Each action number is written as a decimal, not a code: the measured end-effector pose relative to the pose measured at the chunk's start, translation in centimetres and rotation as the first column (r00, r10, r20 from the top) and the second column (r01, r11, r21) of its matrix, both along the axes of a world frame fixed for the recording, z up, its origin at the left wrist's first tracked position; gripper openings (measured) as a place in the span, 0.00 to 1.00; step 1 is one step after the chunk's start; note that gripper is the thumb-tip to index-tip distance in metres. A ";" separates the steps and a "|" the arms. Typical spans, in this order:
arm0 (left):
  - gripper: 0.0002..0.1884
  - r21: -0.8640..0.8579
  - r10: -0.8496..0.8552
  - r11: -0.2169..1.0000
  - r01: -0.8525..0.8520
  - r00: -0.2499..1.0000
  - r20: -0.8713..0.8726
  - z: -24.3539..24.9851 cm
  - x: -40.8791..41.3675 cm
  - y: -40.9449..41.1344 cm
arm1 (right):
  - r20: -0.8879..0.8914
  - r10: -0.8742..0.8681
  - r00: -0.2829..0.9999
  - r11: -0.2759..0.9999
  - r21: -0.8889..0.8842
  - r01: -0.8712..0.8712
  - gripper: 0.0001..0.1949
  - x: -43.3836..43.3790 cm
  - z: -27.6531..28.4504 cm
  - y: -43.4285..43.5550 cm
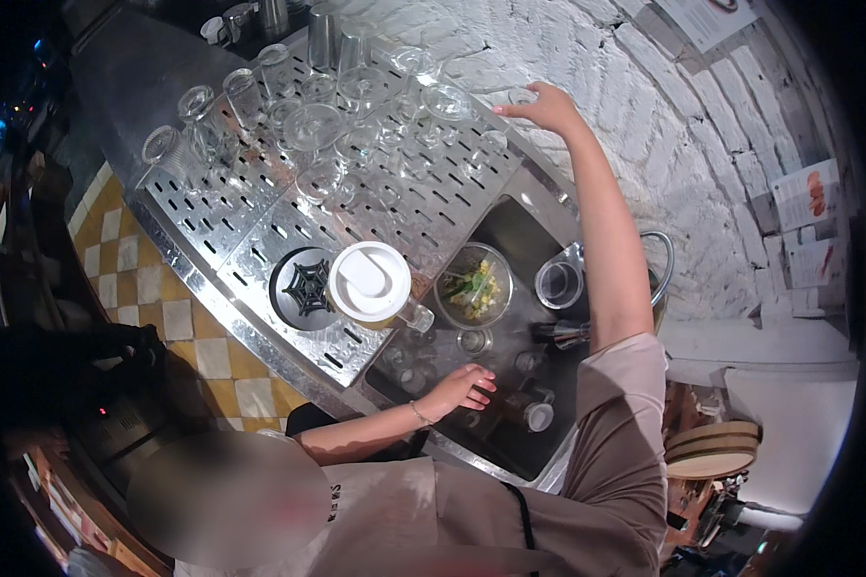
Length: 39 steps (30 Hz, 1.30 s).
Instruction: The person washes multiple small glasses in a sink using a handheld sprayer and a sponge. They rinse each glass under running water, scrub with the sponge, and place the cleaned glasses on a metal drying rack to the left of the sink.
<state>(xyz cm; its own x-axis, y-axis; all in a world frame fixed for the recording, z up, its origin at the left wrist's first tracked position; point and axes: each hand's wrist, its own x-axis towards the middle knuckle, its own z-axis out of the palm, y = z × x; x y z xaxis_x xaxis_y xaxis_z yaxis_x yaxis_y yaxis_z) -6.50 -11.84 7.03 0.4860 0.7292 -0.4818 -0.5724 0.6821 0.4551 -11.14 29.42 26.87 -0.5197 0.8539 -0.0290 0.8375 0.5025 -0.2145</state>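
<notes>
At the far side of the draining rack, my right hand (552, 109) has its thumb and fingers around a small clear glass (523, 95), close to the white brick wall. Many clear glasses, such as a stemmed glass (312, 127), stand to its left. My left hand (460, 393) hovers over the dark sink (509, 461), fingers loosely apart and holding nothing. Several small glasses and a white-topped vessel (539, 416) lie in the sink near it. Beyond them sits a clear round container (474, 285) with yellow and green food scraps.
A clear pitcher with a white lid (370, 281) stands on the perforated steel drainboard (260, 249), beside a black web-shaped glass rinser (307, 287). A clear plastic cup (559, 283) is at the sink's right. A curved metal pipe (665, 267) rises by the wall (693, 209).
</notes>
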 end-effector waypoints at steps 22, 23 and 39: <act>0.18 0.060 -0.099 0.992 0.107 0.987 -0.126 -0.1 1.2 -1.3 | -0.126 0.239 0.963 0.940 0.277 -0.197 0.45 1.6 -4.9 4.1; 0.18 0.063 -0.096 0.993 0.105 0.987 -0.130 -0.1 1.1 -1.3 | -0.094 0.197 0.976 0.957 0.233 -0.171 0.43 1.4 -4.7 4.2; 0.19 0.069 -0.079 0.994 0.086 0.991 -0.106 -0.8 1.2 -1.6 | -0.185 0.033 0.982 0.989 0.149 -0.006 0.36 0.4 -2.3 1.4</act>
<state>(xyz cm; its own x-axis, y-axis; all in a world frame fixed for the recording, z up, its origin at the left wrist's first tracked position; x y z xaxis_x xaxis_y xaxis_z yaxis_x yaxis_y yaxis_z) -5.29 -13.45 6.21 0.4966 0.7236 -0.4793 -0.4628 0.6879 0.5591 -10.79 30.83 24.60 -0.5206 0.8312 0.1952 0.7794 0.5560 -0.2889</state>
